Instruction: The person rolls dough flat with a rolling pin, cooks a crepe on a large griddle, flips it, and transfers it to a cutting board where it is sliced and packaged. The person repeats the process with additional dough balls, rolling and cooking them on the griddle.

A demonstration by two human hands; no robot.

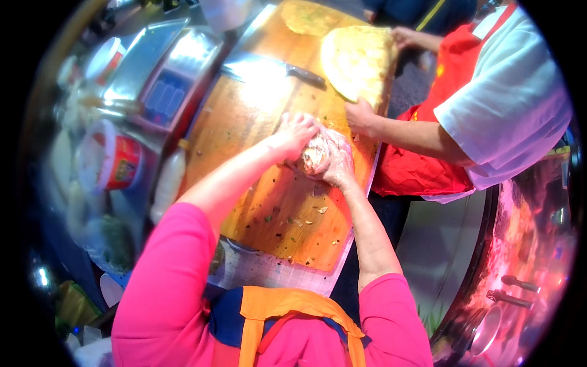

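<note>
Over the wooden board (238, 137), a bundle of food (315, 158) with a pale, crumpled wrap sits between my two hands. What is inside shows only as light and brownish pieces, too blurred to name. My left hand (297, 135) presses on its left and far side with curled fingers. Around its right side curves my right hand (340, 158). Crumbs and green flecks lie scattered on the wood close to my wrists. Farther up the board rests a broad-bladed knife (306, 76) with a dark handle, its blade pointing left.
A co-worker's hands (362, 117) hold a large round flatbread (355, 59) at the board's right edge, close to mine. Another flatbread (307, 18) lies at the far end. On the left stand a white bottle (168, 181), a red-labelled tub (124, 160) and metal trays (192, 48).
</note>
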